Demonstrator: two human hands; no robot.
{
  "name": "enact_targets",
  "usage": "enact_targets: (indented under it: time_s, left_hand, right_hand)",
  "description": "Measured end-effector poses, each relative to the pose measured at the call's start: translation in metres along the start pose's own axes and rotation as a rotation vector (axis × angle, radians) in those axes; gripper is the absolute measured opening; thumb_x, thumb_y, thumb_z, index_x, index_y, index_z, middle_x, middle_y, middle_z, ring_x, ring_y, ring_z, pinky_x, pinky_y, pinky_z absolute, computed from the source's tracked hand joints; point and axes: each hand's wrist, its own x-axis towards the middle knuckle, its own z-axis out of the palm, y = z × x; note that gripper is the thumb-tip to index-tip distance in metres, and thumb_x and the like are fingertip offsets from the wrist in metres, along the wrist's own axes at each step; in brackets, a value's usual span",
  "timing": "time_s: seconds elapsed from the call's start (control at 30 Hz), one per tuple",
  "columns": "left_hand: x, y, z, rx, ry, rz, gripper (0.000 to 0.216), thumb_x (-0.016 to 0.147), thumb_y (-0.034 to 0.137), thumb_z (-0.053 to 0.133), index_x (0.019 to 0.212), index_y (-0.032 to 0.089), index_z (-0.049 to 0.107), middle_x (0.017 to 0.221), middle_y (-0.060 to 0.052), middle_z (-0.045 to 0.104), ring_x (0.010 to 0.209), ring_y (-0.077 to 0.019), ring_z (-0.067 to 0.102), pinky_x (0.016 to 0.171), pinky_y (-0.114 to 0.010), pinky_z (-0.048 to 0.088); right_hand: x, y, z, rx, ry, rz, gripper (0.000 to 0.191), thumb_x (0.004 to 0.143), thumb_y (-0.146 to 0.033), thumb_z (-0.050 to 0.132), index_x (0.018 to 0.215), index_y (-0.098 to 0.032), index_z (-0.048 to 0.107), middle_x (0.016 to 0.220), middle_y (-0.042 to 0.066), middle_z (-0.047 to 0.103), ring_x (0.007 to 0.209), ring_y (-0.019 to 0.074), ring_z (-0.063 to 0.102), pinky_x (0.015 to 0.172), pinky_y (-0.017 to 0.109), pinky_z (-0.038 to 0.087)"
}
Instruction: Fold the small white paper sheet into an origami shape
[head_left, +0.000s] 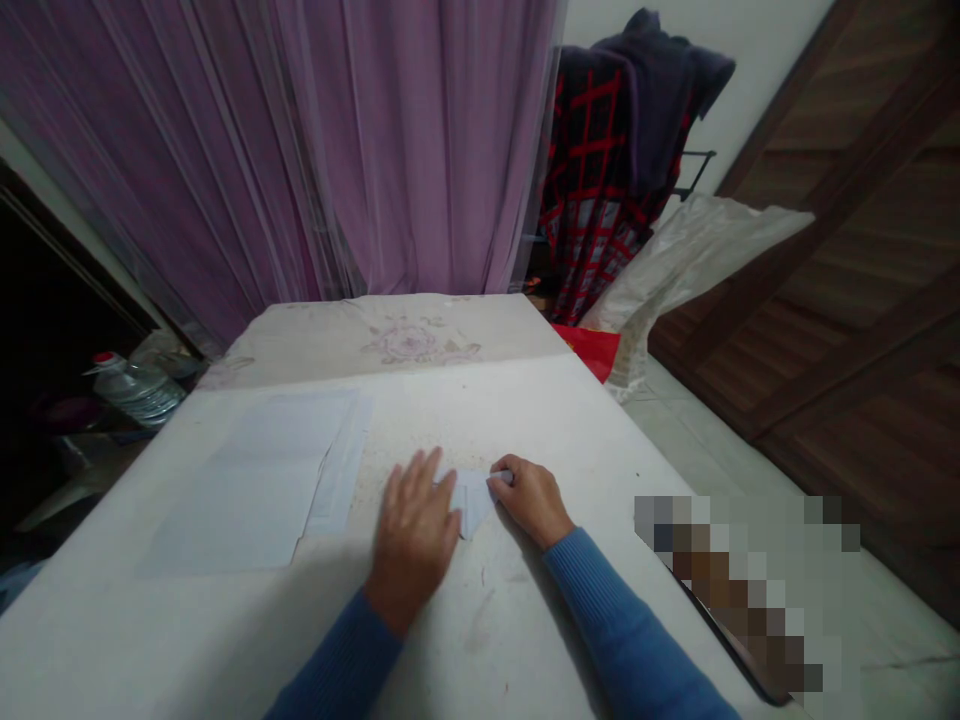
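Note:
A small folded piece of white paper (474, 508) lies on the white-covered table between my hands. My left hand (420, 520) is at its left side, fingers stretched out and slightly apart, partly covering that end of the paper. At the opposite end my right hand (531, 495) is closed, with thumb and curled fingers pinching the paper's right tip. Part of the folds is hidden under the left fingers. Left of my hands, larger white sheets (247, 490) lie flat and overlap, one with a torn-looking right edge.
A dark-edged flat device (739, 640), mostly pixelated, lies at the table's right edge. A clear bottle with a red cap (139, 388) stands beyond the left edge. Purple curtains (420, 150) hang behind the table. A whitish plastic bag (675, 270) and red-checked cloth (592, 170) are at right.

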Motion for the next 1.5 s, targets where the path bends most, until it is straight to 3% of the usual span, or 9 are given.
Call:
enact_targets:
  time_s: [0.07, 0.23, 0.4, 0.67, 0.87, 1.1, 1.33, 1.5]
  left_hand:
    - [-0.008, 0.015, 0.012, -0.061, -0.087, 0.211, 0.048, 0.092, 0.04, 0.049, 0.134, 0.016, 0.05, 0.146, -0.013, 0.046, 0.138, -0.0292, 0.037, 0.114, -0.05, 0.025]
    - [-0.019, 0.026, 0.034, -0.073, -0.184, 0.181, 0.08, 0.088, 0.065, 0.043, 0.143, 0.008, 0.037, 0.147, -0.018, 0.043, 0.138, -0.0307, 0.037, 0.112, -0.049, 0.032]
    - [-0.022, 0.017, 0.032, -0.122, -0.221, 0.203, 0.082, 0.088, 0.065, 0.042, 0.145, 0.008, 0.033, 0.149, -0.019, 0.039, 0.14, -0.0308, 0.033, 0.112, -0.048, 0.031]
    - [-0.039, 0.017, 0.004, -0.17, -0.448, 0.176, 0.086, 0.081, 0.056, 0.061, 0.149, 0.015, 0.028, 0.152, -0.015, 0.034, 0.141, -0.0316, 0.031, 0.114, -0.052, 0.027]
    - [-0.046, 0.021, -0.011, -0.177, -0.519, 0.147, 0.083, 0.08, 0.055, 0.063, 0.147, 0.016, 0.032, 0.152, -0.015, 0.036, 0.14, -0.0315, 0.033, 0.115, -0.053, 0.025]
    - [-0.04, 0.018, -0.02, -0.197, -0.474, 0.147, 0.066, 0.082, 0.052, 0.062, 0.137, 0.017, 0.049, 0.141, -0.015, 0.052, 0.129, -0.0308, 0.049, 0.11, -0.053, 0.034]
    - [-0.051, 0.003, -0.012, -0.233, -0.387, 0.223, 0.063, 0.084, 0.047, 0.062, 0.14, 0.022, 0.045, 0.142, -0.011, 0.05, 0.131, -0.0284, 0.048, 0.11, -0.051, 0.037]
    - [-0.044, -0.005, -0.011, -0.34, -0.204, 0.143, 0.036, 0.09, 0.039, 0.054, 0.122, 0.022, 0.061, 0.12, -0.009, 0.068, 0.112, -0.0236, 0.063, 0.098, -0.041, 0.051]
  right_hand:
    - [0.001, 0.001, 0.001, -0.003, 0.0, -0.008, 0.016, 0.08, -0.028, 0.059, 0.091, -0.023, 0.071, 0.082, 0.003, 0.073, 0.078, 0.018, 0.065, 0.069, 0.025, 0.039]
    - [0.0, 0.002, 0.0, -0.005, -0.009, -0.015, 0.016, 0.081, -0.029, 0.06, 0.091, -0.023, 0.071, 0.084, 0.002, 0.073, 0.079, 0.0176, 0.065, 0.07, 0.025, 0.04]
    - [-0.002, 0.0, -0.004, -0.029, -0.007, 0.014, 0.016, 0.082, -0.031, 0.06, 0.092, -0.024, 0.071, 0.086, 0.003, 0.074, 0.082, 0.0185, 0.066, 0.07, 0.025, 0.04]
    - [-0.006, 0.007, 0.0, -0.023, 0.058, 0.01, 0.021, 0.084, -0.029, 0.059, 0.101, -0.022, 0.069, 0.098, 0.003, 0.073, 0.089, 0.0187, 0.066, 0.077, 0.026, 0.042]
    - [-0.005, 0.012, 0.001, -0.019, 0.074, 0.008, 0.02, 0.084, -0.029, 0.058, 0.098, -0.022, 0.07, 0.098, 0.003, 0.073, 0.09, 0.0186, 0.065, 0.078, 0.026, 0.043]
    - [-0.001, 0.018, -0.009, 0.137, -0.02, 0.0, 0.021, 0.084, -0.031, 0.055, 0.091, -0.022, 0.073, 0.084, 0.002, 0.074, 0.078, 0.0167, 0.066, 0.07, 0.025, 0.045]
    - [-0.009, 0.013, -0.011, 0.122, -0.053, -0.002, 0.016, 0.08, -0.028, 0.058, 0.084, -0.023, 0.073, 0.081, 0.0, 0.073, 0.075, 0.0164, 0.065, 0.066, 0.025, 0.042]
    - [-0.02, 0.018, -0.008, 0.315, 0.015, -0.076, 0.019, 0.08, -0.029, 0.054, 0.078, -0.02, 0.07, 0.073, 0.0, 0.07, 0.068, 0.0151, 0.061, 0.062, 0.024, 0.042]
